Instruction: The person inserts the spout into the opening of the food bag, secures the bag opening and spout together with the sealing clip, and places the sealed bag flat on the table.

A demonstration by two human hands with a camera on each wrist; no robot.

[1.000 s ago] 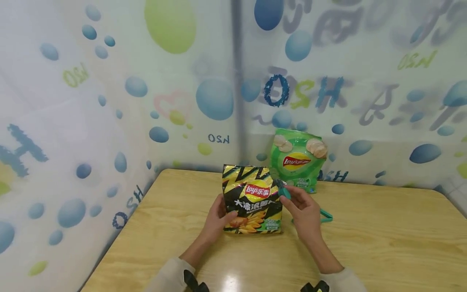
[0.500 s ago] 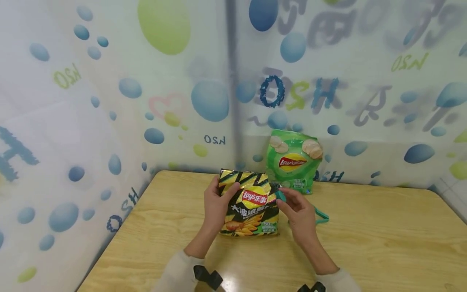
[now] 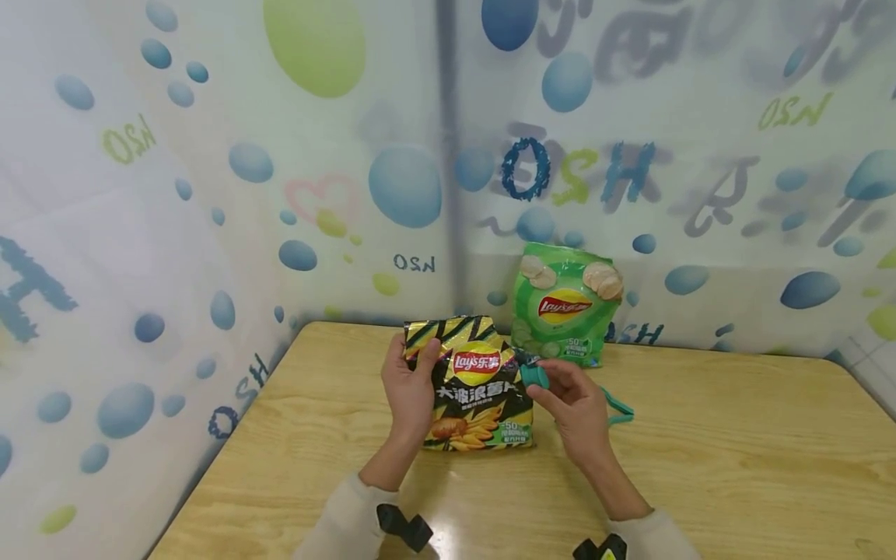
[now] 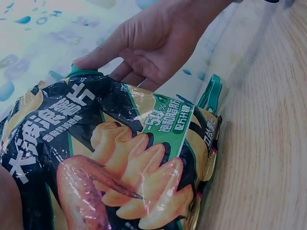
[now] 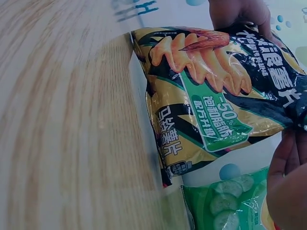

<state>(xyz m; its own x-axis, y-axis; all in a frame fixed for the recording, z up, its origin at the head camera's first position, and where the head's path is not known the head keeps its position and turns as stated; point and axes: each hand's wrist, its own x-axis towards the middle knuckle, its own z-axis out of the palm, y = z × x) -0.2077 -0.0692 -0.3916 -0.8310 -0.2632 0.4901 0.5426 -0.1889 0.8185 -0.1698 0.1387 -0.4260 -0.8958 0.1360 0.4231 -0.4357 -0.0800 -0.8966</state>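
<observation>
A black-and-yellow Lay's chip bag stands upright on the table in the head view. My left hand grips its left side, the thumb lying on the front. At the bag's bunched upper right corner, my right hand pinches a teal rounded cap-like piece between thumb and fingers. The left wrist view shows that thumb on the teal piece at the bag's edge. Behind the right hand lies a teal V-shaped clip, partly hidden. The right fingers' far side is hidden in the head view.
A green Lay's chip bag stands at the back of the wooden table, against a curtain printed with bubbles. The curtain also runs along the table's left side.
My left hand has moved from the bag's lower left up to its upper left side. The bag's top has shifted slightly left. My right hand stays at the teal piece.
</observation>
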